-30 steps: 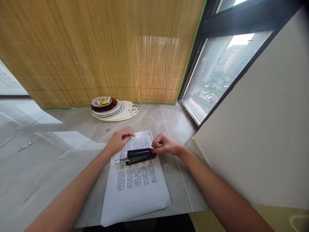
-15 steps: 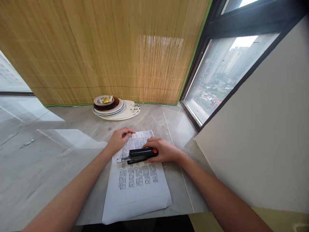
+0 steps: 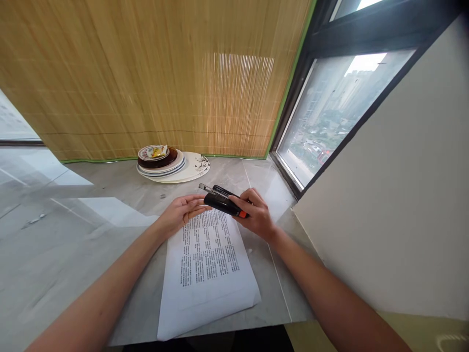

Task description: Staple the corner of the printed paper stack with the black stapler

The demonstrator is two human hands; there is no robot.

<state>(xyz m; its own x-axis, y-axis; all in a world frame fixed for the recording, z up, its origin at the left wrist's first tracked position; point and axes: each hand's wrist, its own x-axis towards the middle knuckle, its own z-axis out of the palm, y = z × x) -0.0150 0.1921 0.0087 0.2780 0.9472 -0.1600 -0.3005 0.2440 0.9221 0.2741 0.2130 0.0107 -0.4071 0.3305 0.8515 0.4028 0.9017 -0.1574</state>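
Observation:
My right hand is closed around the rear of a black stapler with a red-orange patch at its end. The stapler is raised over the far end of the printed paper, and its metal magazine juts out to the left, apart from the black body. My left hand is over the paper's far left corner, fingers stretched out and slightly apart. Its fingertips come close to the stapler's front end; whether they touch it I cannot tell. The paper lies on the grey counter, covered with lines of text.
A stack of plates stands at the back, with a small yellow packet on top. Behind hangs a bamboo blind. A window and a white wall border the right. The grey marble-look counter extends left.
My right hand has lifted and turned the stapler, moving it toward the paper's far end. The fingers of my left hand have spread out toward it. The paper is nearly where it was.

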